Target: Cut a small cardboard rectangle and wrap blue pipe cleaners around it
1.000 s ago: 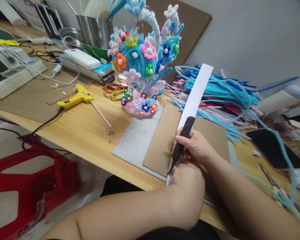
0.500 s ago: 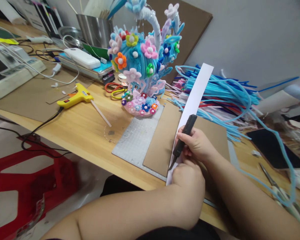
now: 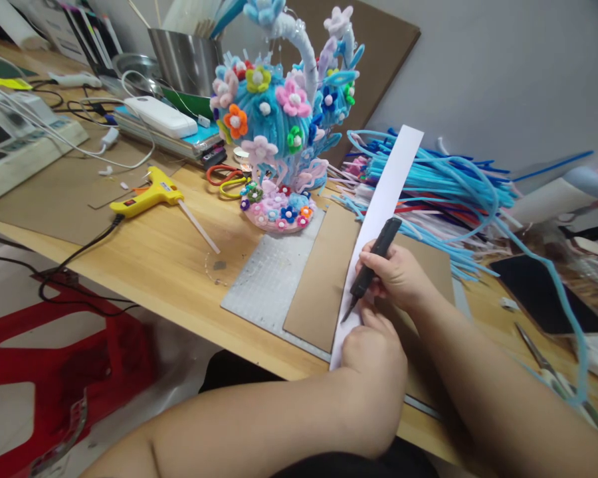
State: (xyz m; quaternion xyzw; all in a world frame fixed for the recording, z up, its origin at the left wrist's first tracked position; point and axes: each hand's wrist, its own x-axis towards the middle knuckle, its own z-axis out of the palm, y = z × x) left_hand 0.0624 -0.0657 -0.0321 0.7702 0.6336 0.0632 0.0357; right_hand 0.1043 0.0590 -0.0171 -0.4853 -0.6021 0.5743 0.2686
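Note:
My right hand [image 3: 401,275] is closed around a black craft knife [image 3: 376,259]. Its blade points down over the lower part of a long white strip [image 3: 391,192], close to its left edge; whether it touches is unclear. My left hand [image 3: 373,352] presses on the strip's near end, its fingers partly hidden behind the knuckles. Under the strip lies brown cardboard [image 3: 321,275], on a grey cutting mat [image 3: 269,272]. Behind the mat's far corner stands a basket-like pipe-cleaner piece [image 3: 274,119] covered in colourful flowers.
To the left lies a yellow glue gun [image 3: 152,192] with its cord over the table edge. Blue pipe cleaners [image 3: 448,179] are heaped behind my hands. On the right are a dark phone [image 3: 548,295] and scissors [image 3: 553,372]. A red stool [image 3: 74,345] stands below.
My right hand has lifted the craft knife a little up and to the right, so its tip moved from the strip's left edge to over the strip. My left hand stays put.

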